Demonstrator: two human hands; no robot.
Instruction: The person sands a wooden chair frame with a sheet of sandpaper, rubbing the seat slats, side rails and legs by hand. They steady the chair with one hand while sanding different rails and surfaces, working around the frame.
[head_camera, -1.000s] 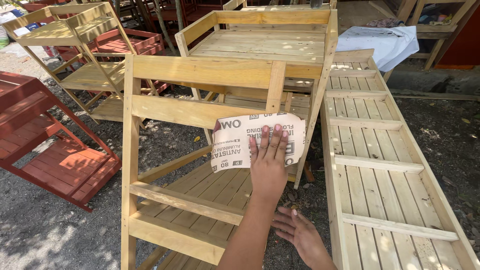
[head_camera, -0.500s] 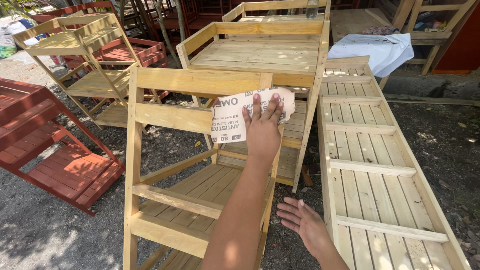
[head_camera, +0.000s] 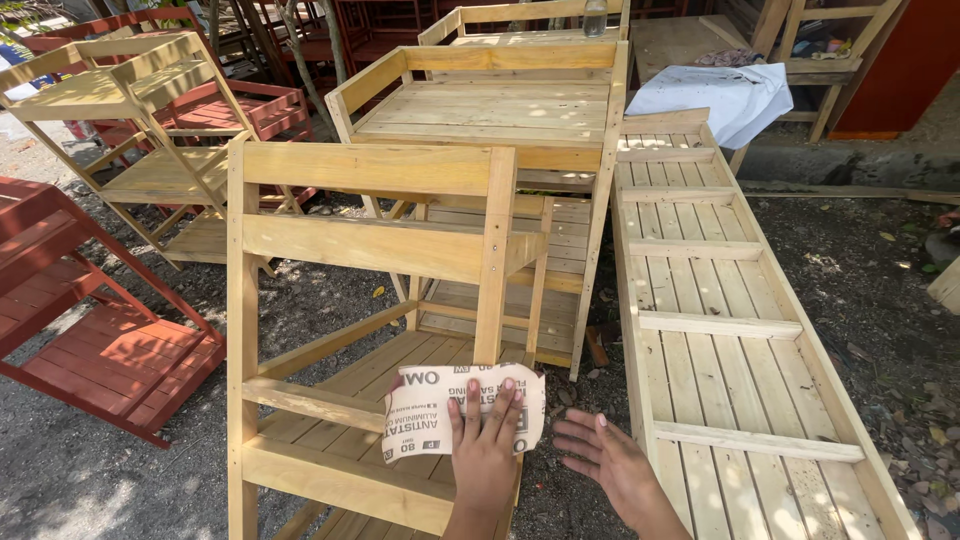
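Note:
My left hand (head_camera: 487, 440) presses flat on a sheet of sandpaper (head_camera: 420, 415), its printed white back facing me. The sheet lies against the lower part of the right upright (head_camera: 493, 260) of an unpainted wooden shelf frame (head_camera: 370, 245), just above its slatted lower shelf. My right hand (head_camera: 610, 462) hovers to the right of the sandpaper with fingers spread. It holds nothing and touches nothing.
A long slatted wooden panel (head_camera: 720, 330) lies on the ground at the right. A second unpainted shelf unit (head_camera: 500, 110) stands behind the frame, and red-painted racks (head_camera: 100, 350) at the left. A white cloth (head_camera: 725, 95) lies at the back right. The ground is dark gravel.
My left hand has slid the sandpaper down the upright, from near the upper rail to just above the lower shelf. My right hand stays open beside it.

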